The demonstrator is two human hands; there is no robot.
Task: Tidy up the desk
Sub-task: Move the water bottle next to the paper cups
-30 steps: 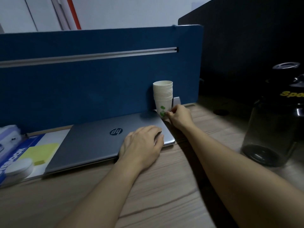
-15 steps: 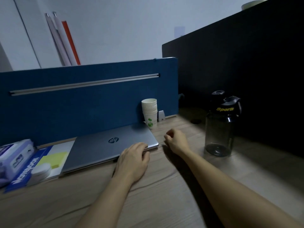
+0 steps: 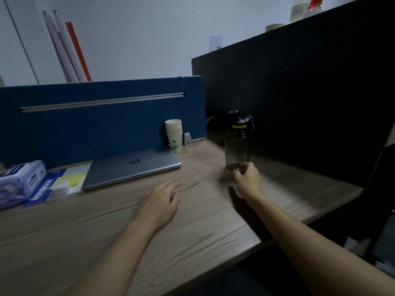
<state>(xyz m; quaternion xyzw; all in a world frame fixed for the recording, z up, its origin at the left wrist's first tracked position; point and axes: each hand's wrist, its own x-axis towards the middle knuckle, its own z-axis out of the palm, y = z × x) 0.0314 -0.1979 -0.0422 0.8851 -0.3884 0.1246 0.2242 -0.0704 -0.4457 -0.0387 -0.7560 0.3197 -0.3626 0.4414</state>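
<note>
Both hands have left the closed laptop [image 3: 132, 167] since a moment ago: the right hand [image 3: 248, 180] has swung across to the base of the 1 dark sports bottle [image 3: 238, 139], and the left hand [image 3: 159, 201] has slid back onto the bare wood of the desk [image 3: 192, 231]. The right hand's fingers curl at the bottle's foot, but motion blur hides whether they grip it. The left hand lies palm down, fingers relaxed, holding nothing. The bottle stands upright near the dark side partition [image 3: 299, 92]. 1 stack of paper cups [image 3: 174, 134] stands against the blue divider [image 3: 96, 120], just behind the laptop's right corner. At far left lie 1 pack of wipes [image 3: 19, 182], 1 blue notebook [image 3: 42, 189], 1 yellow sticky-note pad [image 3: 73, 180] and 1 small white round container [image 3: 61, 188].
</note>
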